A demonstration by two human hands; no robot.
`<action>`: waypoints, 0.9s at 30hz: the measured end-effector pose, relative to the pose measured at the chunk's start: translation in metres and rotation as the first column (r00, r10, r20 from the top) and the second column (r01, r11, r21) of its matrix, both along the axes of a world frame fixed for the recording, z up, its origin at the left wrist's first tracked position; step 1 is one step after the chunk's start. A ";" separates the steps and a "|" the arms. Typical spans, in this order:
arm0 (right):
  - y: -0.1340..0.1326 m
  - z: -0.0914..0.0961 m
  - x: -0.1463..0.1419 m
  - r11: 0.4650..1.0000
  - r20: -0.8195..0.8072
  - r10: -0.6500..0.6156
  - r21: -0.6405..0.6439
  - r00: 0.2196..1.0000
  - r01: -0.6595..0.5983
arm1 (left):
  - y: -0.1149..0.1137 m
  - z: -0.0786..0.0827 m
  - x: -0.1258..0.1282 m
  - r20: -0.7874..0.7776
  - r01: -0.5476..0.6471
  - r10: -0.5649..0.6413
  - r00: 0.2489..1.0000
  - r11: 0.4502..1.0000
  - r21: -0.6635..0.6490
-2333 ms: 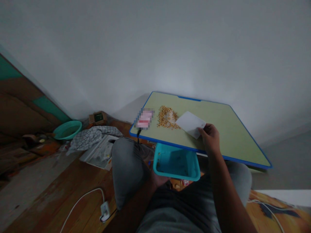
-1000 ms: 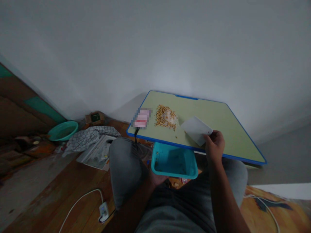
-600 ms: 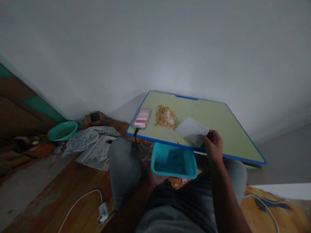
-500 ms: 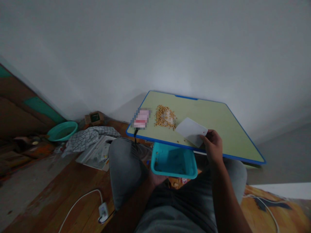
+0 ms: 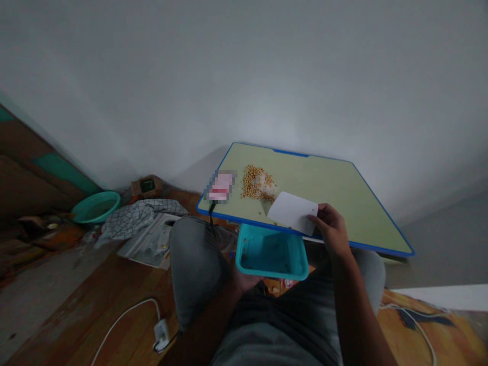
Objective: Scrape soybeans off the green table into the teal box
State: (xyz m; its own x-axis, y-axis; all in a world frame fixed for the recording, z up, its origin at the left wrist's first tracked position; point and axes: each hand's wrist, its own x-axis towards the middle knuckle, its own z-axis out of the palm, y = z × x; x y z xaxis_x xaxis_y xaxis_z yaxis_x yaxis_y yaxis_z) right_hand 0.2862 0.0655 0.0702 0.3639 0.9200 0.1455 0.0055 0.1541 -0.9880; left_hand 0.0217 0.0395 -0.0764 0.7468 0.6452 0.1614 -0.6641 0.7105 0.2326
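A low green table [image 5: 335, 183] with a blue rim stands over my legs. A heap of yellow beans [image 5: 257, 184] mixed with white grains lies on its left part. My right hand [image 5: 331, 229] pinches a flat white card [image 5: 293, 212], which rests near the table's front edge, just right of the heap. Under that edge my left hand [image 5: 246, 281] holds a turquoise plastic tray [image 5: 271, 252] from below. Only part of the left hand shows beneath the tray.
A blurred pink object [image 5: 220, 186] with a black cord lies at the table's left corner. On the wooden floor to the left are a checked cloth [image 5: 134, 216], papers, a teal basin [image 5: 95, 206], a small box and a white power strip [image 5: 161, 333].
My right hand drew the white card left and toward the front edge, nearer the tray. The loose beans by the front edge no longer show. The tray stayed in place.
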 end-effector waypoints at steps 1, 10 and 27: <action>-0.001 0.001 0.000 1.000 -0.009 0.009 -0.007 1.000 -0.009 | 0.000 0.000 0.000 -0.012 -0.007 0.007 1.000 1.000 -0.004; -0.004 0.007 -0.003 0.997 0.030 0.081 0.002 0.996 -0.081 | -0.003 0.004 -0.003 -0.093 -0.040 0.038 0.995 0.999 -0.018; 0.016 0.004 -0.034 0.999 0.033 0.034 -0.005 0.999 -0.034 | 0.013 0.007 -0.020 -0.023 -0.176 0.178 0.984 0.982 0.065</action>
State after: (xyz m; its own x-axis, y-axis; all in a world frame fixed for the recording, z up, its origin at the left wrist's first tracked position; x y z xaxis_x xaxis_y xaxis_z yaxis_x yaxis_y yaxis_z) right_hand 0.2524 0.0814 0.0737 0.3278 0.9323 0.1530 0.0330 0.1505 -0.9881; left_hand 0.0014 0.0528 -0.0695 0.6263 0.7570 0.1860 -0.7707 0.5655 0.2935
